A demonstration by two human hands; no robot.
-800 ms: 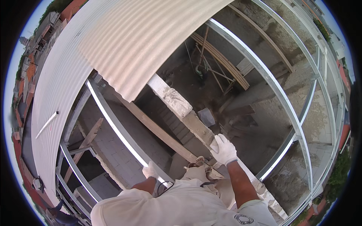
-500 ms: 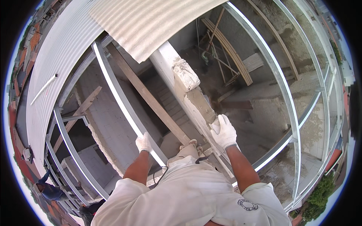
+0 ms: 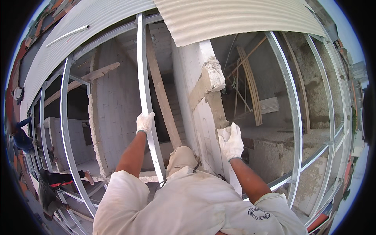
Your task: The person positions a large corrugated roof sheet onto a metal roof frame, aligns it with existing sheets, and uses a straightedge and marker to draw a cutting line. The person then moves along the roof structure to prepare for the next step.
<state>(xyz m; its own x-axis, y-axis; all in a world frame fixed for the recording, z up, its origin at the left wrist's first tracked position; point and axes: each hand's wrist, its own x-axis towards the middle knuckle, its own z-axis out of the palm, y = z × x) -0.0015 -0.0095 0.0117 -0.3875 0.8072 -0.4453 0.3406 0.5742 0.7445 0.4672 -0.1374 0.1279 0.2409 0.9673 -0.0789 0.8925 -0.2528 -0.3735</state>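
White knit gloves cover both hands. My left hand [image 3: 145,122] is closed around a silvery metal roof beam [image 3: 143,86], which runs away from me toward the roof sheets. To the right, my right hand [image 3: 231,143] grips the top edge of a pale block wall [image 3: 197,113], its fingers over the edge. Grey mortar [image 3: 216,107] coats the wall top just beyond that hand. Farther along, a rough whitish lump of masonry [image 3: 214,76] sits on the wall. My bent knee, in light trousers [image 3: 182,158], shows between my arms.
Corrugated roof sheets [image 3: 235,21] cover the far side. A wooden plank [image 3: 160,90] slopes between beam and wall, above deep open drops. More metal beams [image 3: 291,90] curve along both sides. At left are a person in blue [image 3: 22,135] and another in dark clothes [image 3: 49,192].
My view has turned, so the beam and wall now stand more upright in it. Both hands keep their places on beam and wall. A second person has come into view at lower left.
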